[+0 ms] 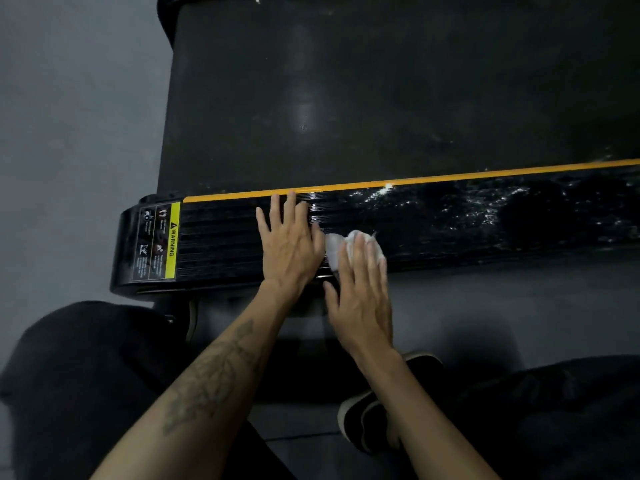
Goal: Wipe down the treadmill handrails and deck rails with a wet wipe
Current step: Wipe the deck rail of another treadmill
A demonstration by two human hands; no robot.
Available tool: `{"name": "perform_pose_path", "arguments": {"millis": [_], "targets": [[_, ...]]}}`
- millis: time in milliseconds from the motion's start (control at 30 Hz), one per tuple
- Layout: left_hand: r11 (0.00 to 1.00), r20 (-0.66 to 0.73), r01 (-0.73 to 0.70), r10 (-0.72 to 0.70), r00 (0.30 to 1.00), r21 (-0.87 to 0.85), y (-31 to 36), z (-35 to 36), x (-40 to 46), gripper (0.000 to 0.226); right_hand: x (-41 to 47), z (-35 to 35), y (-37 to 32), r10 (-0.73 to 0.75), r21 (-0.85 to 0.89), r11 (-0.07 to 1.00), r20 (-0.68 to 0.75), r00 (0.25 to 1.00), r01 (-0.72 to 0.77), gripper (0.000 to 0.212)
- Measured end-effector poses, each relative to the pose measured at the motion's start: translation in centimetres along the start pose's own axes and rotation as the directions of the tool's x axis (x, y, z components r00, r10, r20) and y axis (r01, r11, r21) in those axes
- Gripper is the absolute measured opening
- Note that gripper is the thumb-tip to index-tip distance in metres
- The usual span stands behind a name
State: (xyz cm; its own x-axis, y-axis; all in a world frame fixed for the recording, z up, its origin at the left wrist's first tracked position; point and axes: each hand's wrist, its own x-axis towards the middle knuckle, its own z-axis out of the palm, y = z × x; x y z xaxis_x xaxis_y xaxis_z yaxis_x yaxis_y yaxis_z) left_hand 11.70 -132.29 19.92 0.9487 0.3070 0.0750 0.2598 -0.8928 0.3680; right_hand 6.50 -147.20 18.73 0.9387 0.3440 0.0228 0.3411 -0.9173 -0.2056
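The black ribbed deck rail [450, 226] of the treadmill runs left to right across the middle, edged by a yellow stripe [415, 181]. Its right part glistens wet. My left hand [291, 244] lies flat on the rail with fingers straight, fingertips near the yellow stripe. My right hand [360, 282] presses a crumpled white wet wipe [337, 247] onto the rail with straight fingers, right beside the left hand. No handrails are in view.
The dark running belt [346, 91] fills the top. A yellow warning label [162, 244] marks the rail's left end cap. Grey floor [69, 133] lies to the left and below. My knees in dark trousers and a black shoe [377, 417] are at the bottom.
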Motion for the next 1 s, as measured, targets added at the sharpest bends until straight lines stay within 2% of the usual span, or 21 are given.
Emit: {"name": "perform_pose_path", "arguments": {"millis": [100,200,267,300,367,467,533,700,733,833,900,1000], "targets": [[0.998,0.014,-0.033,0.032,0.999,0.06,-0.2,0.2,0.0,0.048,-0.1,-0.2,2.7,-0.119,-0.069,0.99,0.012,0.993,0.12,0.069],[0.996,0.012,-0.044,0.043,0.999,0.083,-0.4,0.3,0.0,0.054,-0.1,-0.6,3.7,-0.007,-0.053,0.999,-0.019,1.0,0.006,0.067],[0.996,0.007,-0.034,0.033,0.999,0.08,-0.3,0.5,0.1,0.055,0.2,-0.3,1.9,0.103,0.008,0.995,-0.048,0.994,-0.103,0.071],[0.997,0.002,-0.029,0.029,1.0,0.072,-0.3,0.6,0.1,0.055,0.3,-0.1,0.8,0.114,0.037,0.993,-0.043,0.993,-0.112,0.073],[0.997,-0.006,-0.035,0.036,0.999,0.073,-0.4,0.7,0.2,0.055,0.3,0.4,-0.3,0.001,0.031,1.0,-0.019,1.0,0.0,0.076],[0.998,-0.005,-0.031,0.032,0.999,0.06,-0.6,0.9,0.3,0.055,0.3,0.4,1.5,-0.155,-0.091,0.983,0.018,0.988,0.156,0.072],[0.998,-0.018,-0.023,0.024,1.0,0.054,-0.4,0.8,0.4,0.055,0.3,-0.2,3.1,-0.113,-0.122,0.986,0.001,0.994,0.112,0.069],[0.997,-0.011,-0.029,0.03,0.999,0.076,-0.3,0.9,0.4,0.056,0.8,-0.1,1.2,0.107,-0.002,0.994,-0.047,0.993,-0.107,0.073],[0.996,-0.004,-0.032,0.032,0.999,0.081,-0.3,0.9,0.3,0.055,0.8,0.1,0.4,0.083,-0.004,0.997,-0.024,0.996,-0.083,0.076],[0.996,0.002,-0.028,0.028,1.0,0.081,-0.3,0.9,0.4,0.054,1.0,0.0,0.8,-0.128,-0.086,0.987,0.071,0.989,0.133,0.076],[0.996,-0.004,-0.024,0.025,1.0,0.084,-0.3,0.9,0.4,0.054,1.3,-0.6,2.8,-0.177,-0.102,0.977,0.085,0.981,0.185,0.071],[0.996,-0.009,-0.023,0.024,1.0,0.091,-0.3,1.1,0.4,0.055,1.5,-1.1,4.2,-0.034,-0.037,0.999,0.065,0.997,0.037,0.068]]}}
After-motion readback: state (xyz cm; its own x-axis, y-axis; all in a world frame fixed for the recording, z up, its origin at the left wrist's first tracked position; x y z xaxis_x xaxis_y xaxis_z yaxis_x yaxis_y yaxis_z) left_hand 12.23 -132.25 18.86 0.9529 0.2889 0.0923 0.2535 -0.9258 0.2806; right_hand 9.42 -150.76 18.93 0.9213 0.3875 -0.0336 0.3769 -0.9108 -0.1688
